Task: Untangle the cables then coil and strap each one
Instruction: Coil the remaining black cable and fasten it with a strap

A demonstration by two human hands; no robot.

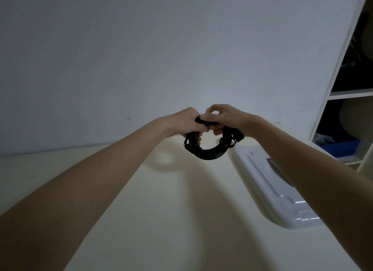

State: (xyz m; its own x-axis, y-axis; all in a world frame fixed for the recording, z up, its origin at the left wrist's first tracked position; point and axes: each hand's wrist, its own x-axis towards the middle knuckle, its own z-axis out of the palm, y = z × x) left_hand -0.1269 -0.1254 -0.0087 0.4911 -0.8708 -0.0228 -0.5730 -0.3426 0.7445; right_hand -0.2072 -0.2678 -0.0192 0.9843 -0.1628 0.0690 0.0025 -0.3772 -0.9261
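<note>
Dim light falls on a cream table (141,210) that runs up to a plain pale wall (141,48), seen from the head camera. Both bare forearms reach forward and meet above the far part of the table, well clear of its surface. Between them hangs a coiled black cable (207,152), its loops drooping in a ring below the knuckles. The left hand (187,123) has its fingers curled round the left side of the coil's top, gripping the bunched loops. The right hand (224,119) is curled too, thumb and fingers pinching at the top of the coil beside the left hand; a dark band there may be a strap, but it is too dim to tell. A black plug end (238,136) pokes out under the right wrist. On the table's right side lies a white moulded tray (268,192), partly hidden by the right forearm. At the right edge stands a white shelf unit (331,93) holding dark, indistinct contents.
</note>
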